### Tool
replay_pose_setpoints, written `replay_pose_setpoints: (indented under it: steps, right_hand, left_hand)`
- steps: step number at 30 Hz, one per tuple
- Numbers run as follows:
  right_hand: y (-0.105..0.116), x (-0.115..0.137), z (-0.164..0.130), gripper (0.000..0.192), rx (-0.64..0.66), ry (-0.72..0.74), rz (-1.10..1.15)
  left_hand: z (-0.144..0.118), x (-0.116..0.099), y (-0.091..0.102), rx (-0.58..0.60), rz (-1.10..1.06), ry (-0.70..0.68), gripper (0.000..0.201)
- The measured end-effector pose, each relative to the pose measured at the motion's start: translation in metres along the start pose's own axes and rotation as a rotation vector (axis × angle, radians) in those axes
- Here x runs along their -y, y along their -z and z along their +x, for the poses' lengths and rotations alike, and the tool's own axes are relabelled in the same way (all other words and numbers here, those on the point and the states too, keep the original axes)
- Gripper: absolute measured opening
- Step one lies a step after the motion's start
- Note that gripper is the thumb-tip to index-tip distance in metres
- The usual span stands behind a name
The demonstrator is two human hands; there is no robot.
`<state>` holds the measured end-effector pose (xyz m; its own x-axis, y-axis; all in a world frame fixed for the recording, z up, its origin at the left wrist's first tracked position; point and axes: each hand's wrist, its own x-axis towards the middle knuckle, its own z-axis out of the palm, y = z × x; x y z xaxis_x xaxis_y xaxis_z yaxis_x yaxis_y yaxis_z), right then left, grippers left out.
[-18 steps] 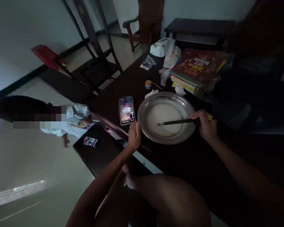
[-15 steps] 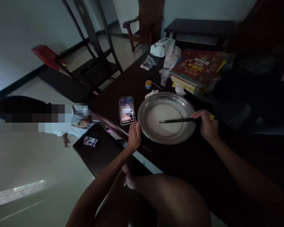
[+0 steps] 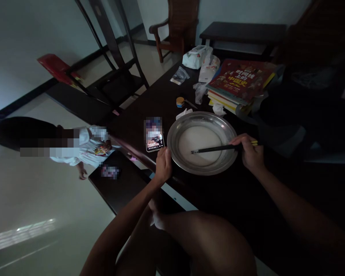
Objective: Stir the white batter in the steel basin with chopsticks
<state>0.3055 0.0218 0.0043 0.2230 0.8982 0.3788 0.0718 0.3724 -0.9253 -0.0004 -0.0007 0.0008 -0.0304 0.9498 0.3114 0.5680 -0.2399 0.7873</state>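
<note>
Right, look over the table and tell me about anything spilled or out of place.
No spill shows, though the dark table hides detail; the milky contents sit inside the metal basin. A mild oddity is a crumpled white wad, perhaps tissue, beside the stack of books: it looks discarded there.

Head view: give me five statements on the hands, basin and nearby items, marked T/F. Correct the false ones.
1. The right hand holds a thin dark utensil. True.
2. The left hand is at the rim of the metal basin. True.
3. The basin's contents are dark brown. False: they look whitish.
4. The lit phone lies on the picture's right side of the basin. False: it lies on the left side.
5. A red-covered book tops the stack beyond the basin. True.
</note>
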Motion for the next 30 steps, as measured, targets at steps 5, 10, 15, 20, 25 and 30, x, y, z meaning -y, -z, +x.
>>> replay_pose_setpoints:
  steps: [5, 10, 15, 20, 25, 30]
  right_hand:
    - [0.0006, -0.0008, -0.0003, 0.043, -0.009, -0.012, 0.004]
    - [0.001, -0.0006, 0.0006, 0.044, 0.001, 0.008, -0.041]
    - [0.0021, -0.0022, 0.0005, 0.045, -0.004, 0.01, -0.006]
    - [0.0036, -0.0035, 0.0006, 0.04, -0.023, 0.032, -0.029]
    - [0.0028, -0.0021, 0.0, 0.043, -0.01, 0.018, -0.02]
    - [0.0017, -0.0006, -0.0005, 0.042, -0.024, 0.006, -0.028]
  left_hand:
    - [-0.0003, -0.0011, 0.0003, 0.001, 0.01, 0.009, 0.067]
    - [-0.0004, -0.0009, 0.0002, 0.013, 0.01, 0.009, 0.068]
    - [-0.0001, 0.0004, -0.0007, 0.007, 0.012, 0.006, 0.067]
    - [-0.0005, 0.0008, -0.001, 0.004, 0.023, 0.002, 0.067]
    - [-0.001, 0.0007, -0.0009, 0.012, 0.024, 0.009, 0.068]
    - [-0.0007, -0.0005, -0.0006, 0.012, 0.006, 0.026, 0.067]
